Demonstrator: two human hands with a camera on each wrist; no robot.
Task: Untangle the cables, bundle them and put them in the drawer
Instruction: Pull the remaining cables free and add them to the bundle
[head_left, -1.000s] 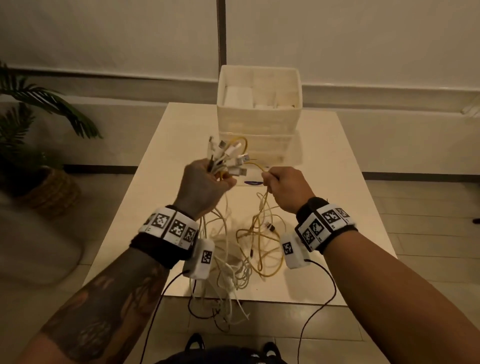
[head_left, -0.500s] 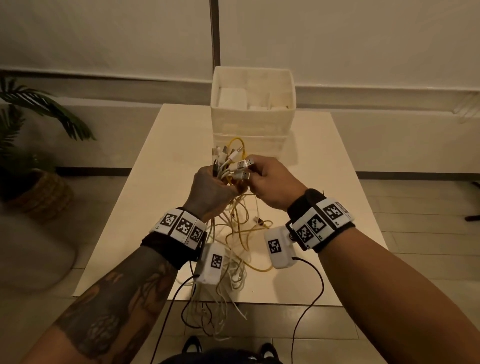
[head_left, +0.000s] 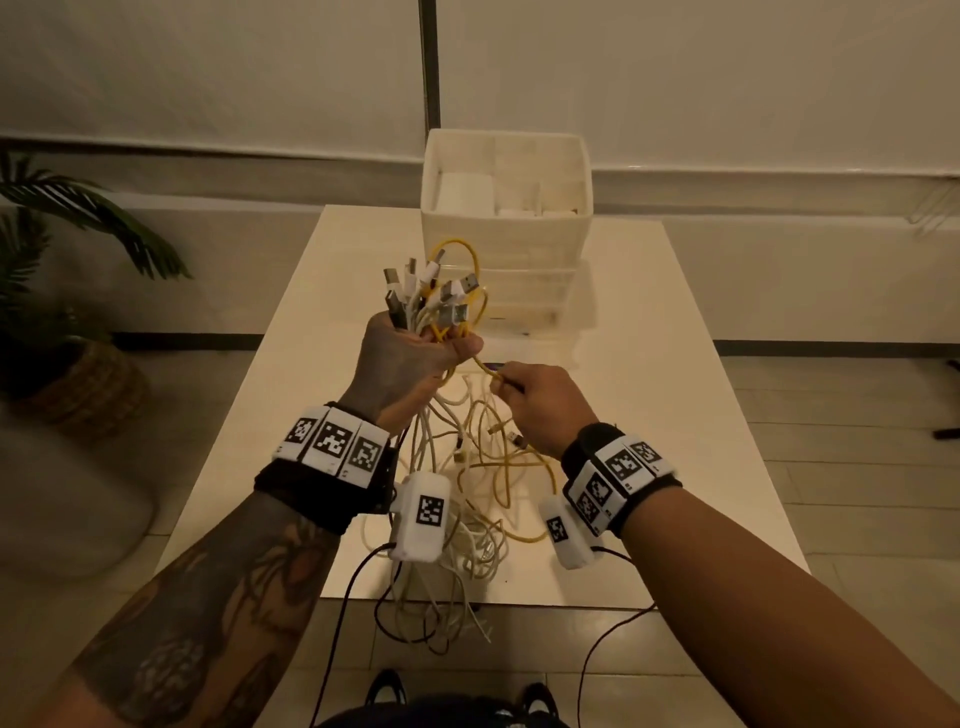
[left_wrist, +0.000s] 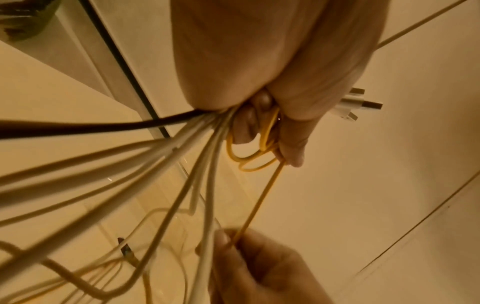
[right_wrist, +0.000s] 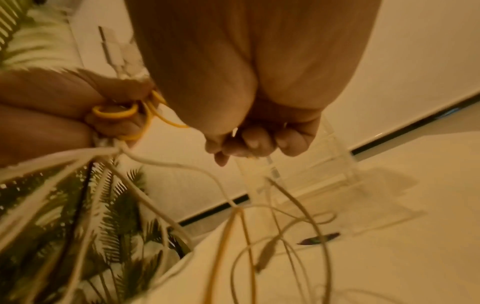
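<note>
Left hand (head_left: 410, 364) clenched round bunched white and yellow plug-ended cables (head_left: 431, 296); right hand (head_left: 545, 405) pinching one thin yellow cable (left_wrist: 262, 197). Lower loops tangled, indistinct over pale table (head_left: 701, 415).

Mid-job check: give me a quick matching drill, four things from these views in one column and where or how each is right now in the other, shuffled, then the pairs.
Things:
1. left hand
2. right hand
3. white basket
4. potted plant

States or places:
A. on the floor, left of the table
B. pinches a single yellow cable
C. stands at the table's far end
D. grips a bunch of cables, plugs pointing up

Pairs: 1-D, 2-B, 3-C, 4-A
</note>
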